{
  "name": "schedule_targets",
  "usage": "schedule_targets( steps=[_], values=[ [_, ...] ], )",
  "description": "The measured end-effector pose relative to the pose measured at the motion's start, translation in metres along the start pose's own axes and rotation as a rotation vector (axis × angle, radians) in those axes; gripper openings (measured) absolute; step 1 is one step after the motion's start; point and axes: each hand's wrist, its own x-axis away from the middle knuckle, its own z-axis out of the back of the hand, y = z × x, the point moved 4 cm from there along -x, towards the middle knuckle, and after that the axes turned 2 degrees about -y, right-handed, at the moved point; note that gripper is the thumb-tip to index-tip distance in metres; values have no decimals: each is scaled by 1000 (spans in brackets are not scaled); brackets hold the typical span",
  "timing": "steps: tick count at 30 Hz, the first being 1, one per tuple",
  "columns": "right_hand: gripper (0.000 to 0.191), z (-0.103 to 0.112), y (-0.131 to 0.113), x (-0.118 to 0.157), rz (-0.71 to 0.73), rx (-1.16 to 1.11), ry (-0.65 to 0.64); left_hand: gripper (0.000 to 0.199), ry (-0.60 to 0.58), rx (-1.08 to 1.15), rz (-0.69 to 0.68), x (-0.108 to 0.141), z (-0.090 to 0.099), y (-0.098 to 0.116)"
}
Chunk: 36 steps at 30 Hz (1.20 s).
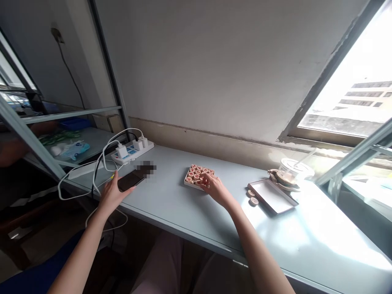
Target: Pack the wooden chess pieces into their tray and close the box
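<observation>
Wooden discs [196, 173] touch curled right hand [215, 187] (grip unclear); open left hand [112, 195] spans phone [131, 180].

On the pale, glossy desk [171, 208]: loaded white power strip [132, 152] at left, dark phone [130, 180], box [196, 186] of round pieces [197, 170] centrally, two loose discs [254, 201] beside upturned box lid [272, 196].

Round, character-marked pieces [197, 176] lie in a shallow white box [192, 185].
</observation>
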Motion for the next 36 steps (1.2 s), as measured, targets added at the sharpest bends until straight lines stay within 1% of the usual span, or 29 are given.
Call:
schedule_targets(
  steps=[3,6,8,10,13,15,16,17,18,20,21,22,26,30,33,36],
  values=[
    [21,2,-5,0,40,7,14,97,-11,3,6,-20,-1,-5],
    [20,7,-10,0,71,11,11,92,-17,-74,9,-39,-4,-10],
    [20,12,-8,-1,62,25,34,88,-11,-130,-1,-46,-6,-10],
    [21,19,-3,-1,39,47,73,84,17,-160,-23,-47,-7,-7],
    [21,26,7,-1,-1,73,108,75,88,-185,-82,-39,-8,1],
    [24,29,13,-1,-20,78,122,69,126,-194,-142,-35,-6,9],
    [24,29,15,-1,-24,81,125,65,124,-189,-195,-33,-6,14],
    [25,29,16,-1,-26,87,125,63,100,-178,-267,-34,-6,20],
    [25,28,16,-1,-24,95,119,61,52,-162,-353,-35,-7,27],
    [25,26,15,-1,-13,111,100,59,-77,-129,-518,-41,-11,40],
    [25,24,14,-1,-6,114,90,60,-133,-114,-564,-47,-13,44],
    [24,23,13,-1,1,114,81,62,-175,-99,-576,-54,-15,46],
    [25,18,12,-2,5,115,44,72,-295,-70,-491,-93,-30,42],
    [27,18,16,-3,4,128,62,78,-416,-131,-426,-124,-51,30],
    [27,21,18,-3,3,151,88,81,-448,-185,-400,-134,-62,24],
    [29,23,17,-3,13,167,106,78,-459,-207,-399,-137,-66,22]
  ],
)
